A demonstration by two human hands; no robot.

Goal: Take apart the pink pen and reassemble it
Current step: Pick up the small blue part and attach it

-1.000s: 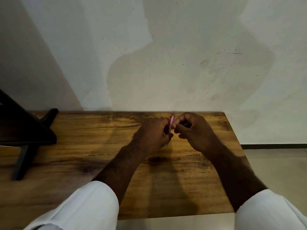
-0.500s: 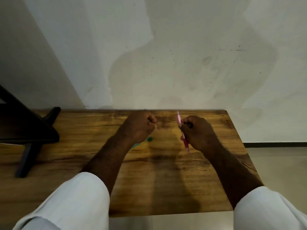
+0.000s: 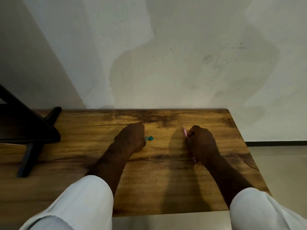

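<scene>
Disassembly partly done: teal cap (image 3: 149,138) off, on wooden table (image 3: 166,183) touching left hand (image 3: 131,138), grip there unclear. Pink pen (image 3: 184,132) clenched in right hand (image 3: 201,144). Reassembly pending.

Open lane of bare bench (image 3: 166,180) wood between left hand (image 3: 131,138) and right hand (image 3: 201,143), widening toward near edge. Small teal piece (image 3: 149,138) lies just beside left hand's right side, at lane's margin. Pink pen (image 3: 184,132), gripped by right hand, juts toward wall (image 3: 166,63), which closes far edge. Black stand (image 3: 33,130) blocks far-left corner, its leg (image 3: 27,160) slanting toward near edge. Narrow bare strip right of right hand.
</scene>
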